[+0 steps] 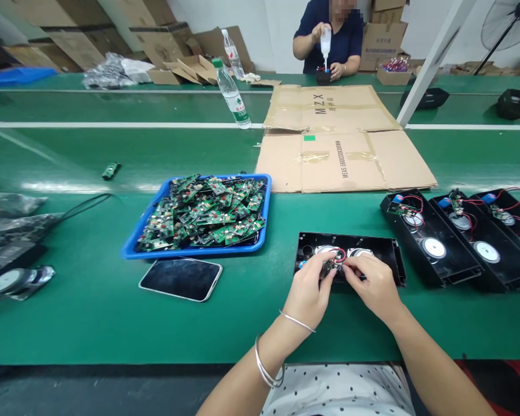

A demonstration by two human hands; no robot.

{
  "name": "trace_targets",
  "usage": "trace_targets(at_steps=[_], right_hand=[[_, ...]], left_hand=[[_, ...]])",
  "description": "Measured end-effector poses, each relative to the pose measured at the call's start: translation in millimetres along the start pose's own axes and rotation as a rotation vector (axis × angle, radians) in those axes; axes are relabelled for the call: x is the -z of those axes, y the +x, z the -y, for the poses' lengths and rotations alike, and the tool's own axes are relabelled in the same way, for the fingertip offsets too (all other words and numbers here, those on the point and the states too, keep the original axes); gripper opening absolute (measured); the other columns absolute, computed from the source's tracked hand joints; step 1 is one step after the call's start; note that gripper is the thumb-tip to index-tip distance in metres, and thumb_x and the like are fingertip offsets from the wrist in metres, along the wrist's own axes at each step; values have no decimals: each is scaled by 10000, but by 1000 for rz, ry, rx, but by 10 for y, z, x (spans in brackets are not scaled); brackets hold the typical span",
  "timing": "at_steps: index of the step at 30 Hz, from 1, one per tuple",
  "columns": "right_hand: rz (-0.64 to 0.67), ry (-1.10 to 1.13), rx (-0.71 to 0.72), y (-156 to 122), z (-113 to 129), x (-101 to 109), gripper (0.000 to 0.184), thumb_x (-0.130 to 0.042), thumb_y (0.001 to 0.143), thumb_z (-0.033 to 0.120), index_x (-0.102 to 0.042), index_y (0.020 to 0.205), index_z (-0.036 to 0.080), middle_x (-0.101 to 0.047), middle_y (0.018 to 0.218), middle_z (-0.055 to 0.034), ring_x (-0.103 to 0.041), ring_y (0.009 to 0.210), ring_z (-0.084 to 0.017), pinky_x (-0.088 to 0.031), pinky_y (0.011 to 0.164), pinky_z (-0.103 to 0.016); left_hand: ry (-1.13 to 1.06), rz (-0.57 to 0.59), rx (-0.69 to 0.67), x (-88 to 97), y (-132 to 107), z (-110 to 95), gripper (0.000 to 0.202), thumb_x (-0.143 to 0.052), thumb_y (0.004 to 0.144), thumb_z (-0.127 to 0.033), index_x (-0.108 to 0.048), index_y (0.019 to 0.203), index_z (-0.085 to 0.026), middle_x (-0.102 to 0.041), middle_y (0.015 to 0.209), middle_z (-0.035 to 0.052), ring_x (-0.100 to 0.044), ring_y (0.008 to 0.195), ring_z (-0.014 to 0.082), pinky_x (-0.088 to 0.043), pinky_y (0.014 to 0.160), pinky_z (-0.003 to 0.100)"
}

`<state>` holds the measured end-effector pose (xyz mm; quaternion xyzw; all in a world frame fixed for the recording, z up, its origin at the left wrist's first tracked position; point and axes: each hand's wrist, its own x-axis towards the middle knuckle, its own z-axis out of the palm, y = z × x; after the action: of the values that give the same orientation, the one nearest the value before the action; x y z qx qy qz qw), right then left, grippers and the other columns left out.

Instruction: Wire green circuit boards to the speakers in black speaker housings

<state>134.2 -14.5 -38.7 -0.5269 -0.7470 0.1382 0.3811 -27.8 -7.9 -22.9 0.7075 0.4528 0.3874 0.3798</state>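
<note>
Toward the green table's (pixel 112 329) front edge lay a black case (pixel 386 253). Over it, the left hand (pixel 311 286) pinched a circuit board (pixel 326 269); the right hand (pixel 375 283) was narrowed beside red wires (pixel 341 254), its hold unclear. Perhaps a hard tug could have torn one loose.

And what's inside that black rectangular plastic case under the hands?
Two round pale speakers, thin red wires and a blue part. The left hand and right hand hide what lies beneath.
</note>
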Motion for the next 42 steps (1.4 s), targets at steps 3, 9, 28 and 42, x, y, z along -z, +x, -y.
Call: trace_targets(at_steps=[3,9,28,42], right_hand=[[20,15,15,-4,-11,13,226,-452,919,254,-656,843,193,-644,705,-40,-580,651,-172,-460,623,-310],[26,32,16,-21,-33,1,189,-502,916,263,-656,827,197,-684,749,-34,-619,674,-175,-479,643,-307],[-111,36,-237,58,-36,260,234,-558,864,345,-588,1053,210,-658,964,-54,-624,699,-163,-529,616,-297],[337,-381,117,35,-224,277,976,-793,586,505,-337,1399,216,-117,1530,-143,-152,1387,-359,-209,1092,-608]], left_hand=[[-61,-27,4,-18,-9,9,273,-463,881,-111,-542,1128,-197,-647,1124,80,-622,1046,204,-515,916,364],[-60,-37,-57,-26,-16,22,216,-429,876,-72,-558,1003,-191,-652,1019,64,-628,993,187,-516,892,350],[-182,15,243,144,18,30,205,-543,819,-176,-598,1015,-199,-675,973,58,-659,738,170,-563,680,297],[170,-93,135,401,159,35,345,-572,807,-358,-591,520,-167,-633,782,44,-539,574,115,-427,512,231]])
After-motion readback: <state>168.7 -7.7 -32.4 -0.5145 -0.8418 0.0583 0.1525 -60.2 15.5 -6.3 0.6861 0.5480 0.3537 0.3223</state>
